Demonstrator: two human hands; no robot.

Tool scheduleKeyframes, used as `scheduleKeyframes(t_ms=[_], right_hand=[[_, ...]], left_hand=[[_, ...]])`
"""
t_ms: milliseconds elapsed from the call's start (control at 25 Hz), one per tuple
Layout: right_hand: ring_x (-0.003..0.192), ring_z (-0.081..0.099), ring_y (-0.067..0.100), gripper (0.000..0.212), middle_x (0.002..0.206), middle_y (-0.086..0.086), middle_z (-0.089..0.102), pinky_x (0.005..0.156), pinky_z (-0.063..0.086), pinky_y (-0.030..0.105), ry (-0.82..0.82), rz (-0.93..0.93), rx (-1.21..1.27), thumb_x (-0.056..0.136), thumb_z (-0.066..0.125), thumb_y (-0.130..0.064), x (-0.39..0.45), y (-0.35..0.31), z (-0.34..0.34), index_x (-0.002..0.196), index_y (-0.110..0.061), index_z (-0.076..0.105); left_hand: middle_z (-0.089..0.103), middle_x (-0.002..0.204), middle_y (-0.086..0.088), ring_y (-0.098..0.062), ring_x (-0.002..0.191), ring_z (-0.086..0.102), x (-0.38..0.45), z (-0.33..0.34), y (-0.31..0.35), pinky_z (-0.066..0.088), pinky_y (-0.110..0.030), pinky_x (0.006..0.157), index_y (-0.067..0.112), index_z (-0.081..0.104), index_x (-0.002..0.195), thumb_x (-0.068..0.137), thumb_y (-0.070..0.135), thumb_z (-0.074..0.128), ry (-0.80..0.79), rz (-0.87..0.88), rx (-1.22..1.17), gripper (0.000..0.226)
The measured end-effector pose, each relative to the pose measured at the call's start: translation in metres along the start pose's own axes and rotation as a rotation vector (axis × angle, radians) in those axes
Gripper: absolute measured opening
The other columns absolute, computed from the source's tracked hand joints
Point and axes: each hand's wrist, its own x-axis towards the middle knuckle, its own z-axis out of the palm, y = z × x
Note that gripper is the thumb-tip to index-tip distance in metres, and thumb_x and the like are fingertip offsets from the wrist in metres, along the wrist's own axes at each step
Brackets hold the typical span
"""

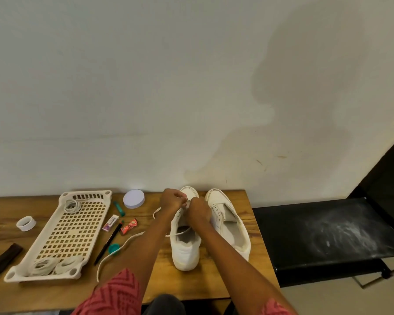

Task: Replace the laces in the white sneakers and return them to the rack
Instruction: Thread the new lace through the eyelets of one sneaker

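lace [123, 244]: pinched by both hands, left hand [172, 201] and right hand [197, 209], tail trailing toward 7 o'clock
left sneaker [184, 251]: toe pointed at 12 o'clock

head: worn, looks forward and down | wooden table [214, 280] near and low | wall fills upper frame

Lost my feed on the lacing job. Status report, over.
Left hand and right hand both pinching the lace at the left sneaker front eyelets. Right sneaker unlaced. Nothing blocking.
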Motion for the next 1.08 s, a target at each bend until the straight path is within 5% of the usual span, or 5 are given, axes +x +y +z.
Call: scheduleKeyframes(t_ms=[200, 480, 720, 920, 1080], right_hand=[[0.106, 0.061, 0.024, 0.023, 0.117, 0.012, 0.062, 0.078, 0.047, 0.027, -0.020, 0.019, 0.026, 0.098, 0.043, -0.011, 0.018, 0.000, 0.001, 0.112, -0.005, 0.061], [0.107, 0.061, 0.024, 0.025, 0.113, 0.008, 0.068, 0.082, 0.043, 0.024, -0.065, 0.098, 0.361, 0.088, 0.058, -0.016, 0.027, 0.029, -0.005, 0.109, -0.013, 0.071], [0.112, 0.058, 0.021, 0.026, 0.120, 0.003, 0.066, 0.087, 0.042, 0.025, -0.125, 0.165, 0.525, 0.089, 0.061, -0.024, 0.029, 0.034, -0.003, 0.112, -0.015, 0.070], [0.110, 0.059, 0.020, 0.025, 0.118, 0.004, 0.066, 0.090, 0.044, 0.027, -0.113, 0.173, 0.587, 0.088, 0.061, -0.023, 0.030, 0.037, -0.001, 0.110, -0.015, 0.070], [0.108, 0.060, 0.020, 0.025, 0.117, 0.005, 0.067, 0.088, 0.045, 0.026, -0.118, 0.153, 0.598, 0.089, 0.059, -0.019, 0.032, 0.040, 0.002, 0.110, -0.013, 0.070]], left_hand=[[0.066, 0.112, -0.018, -0.030, 0.104, 0.060, 0.005, 0.023, -0.005, 0.047, -0.029, 0.086, -0.001, 0.071, 0.102, 0.090, 0.000, 0.054, 0.052, 0.013, 0.171, 0.021], [0.069, 0.080, -0.022, -0.030, 0.071, 0.067, 0.009, 0.039, -0.021, 0.056, -0.041, 0.073, 0.009, 0.062, 0.060, 0.084, -0.003, 0.060, 0.072, -0.091, 0.063, 0.027], [0.073, 0.089, -0.014, -0.030, 0.085, 0.069, 0.007, 0.048, -0.023, 0.055, -0.035, 0.080, 0.003, 0.075, 0.089, 0.084, 0.017, 0.068, 0.185, -0.257, -0.147, 0.016], [0.066, 0.065, -0.007, -0.023, 0.061, 0.062, 0.008, 0.050, -0.018, 0.054, -0.033, 0.072, 0.004, 0.074, 0.088, 0.084, 0.016, 0.069, 0.203, -0.329, -0.277, 0.014], [0.073, 0.085, -0.012, -0.029, 0.080, 0.068, 0.007, 0.053, -0.018, 0.054, -0.035, 0.075, 0.006, 0.075, 0.089, 0.084, 0.019, 0.069, 0.222, -0.275, -0.216, 0.015]])
